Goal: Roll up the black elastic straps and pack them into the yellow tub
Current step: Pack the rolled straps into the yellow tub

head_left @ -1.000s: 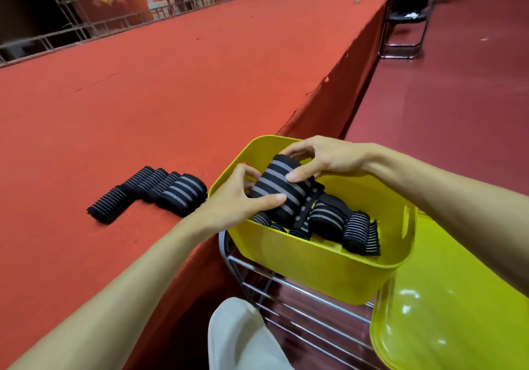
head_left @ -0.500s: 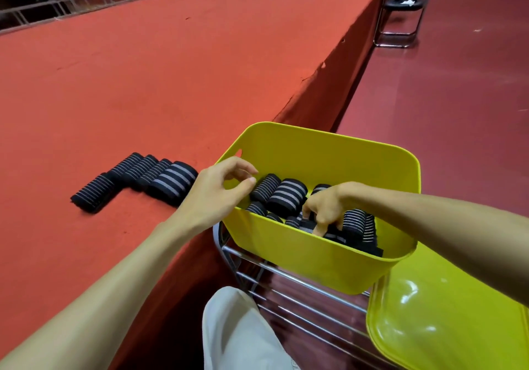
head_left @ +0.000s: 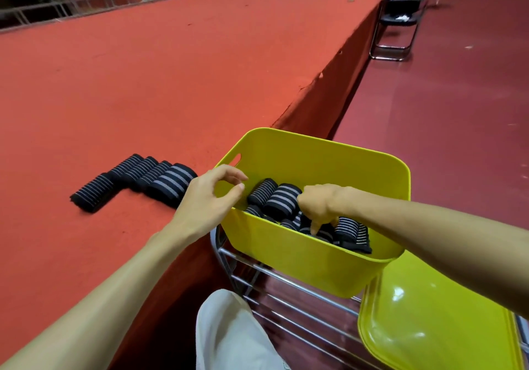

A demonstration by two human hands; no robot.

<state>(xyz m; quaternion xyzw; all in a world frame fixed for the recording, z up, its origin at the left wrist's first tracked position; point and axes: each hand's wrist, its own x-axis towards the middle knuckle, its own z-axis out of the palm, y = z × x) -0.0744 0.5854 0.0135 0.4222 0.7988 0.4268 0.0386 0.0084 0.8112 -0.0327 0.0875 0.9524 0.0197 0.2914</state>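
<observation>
Tucking the rolled straps (head_left: 282, 202) snug into the yellow tub (head_left: 315, 140) needs the R hand (head_left: 317, 206) fingers, curled among them (grasping one? cannot tell), pressing down; L hand (head_left: 206, 200) relaxed, empty.

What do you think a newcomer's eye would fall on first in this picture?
The yellow tub stands out at centre, on a wire rack beside the red platform, with rolled straps inside and the right hand reaching among them. The left hand hovers empty at the tub's left rim, and a row of further rolls lies on the platform left of it.
</observation>
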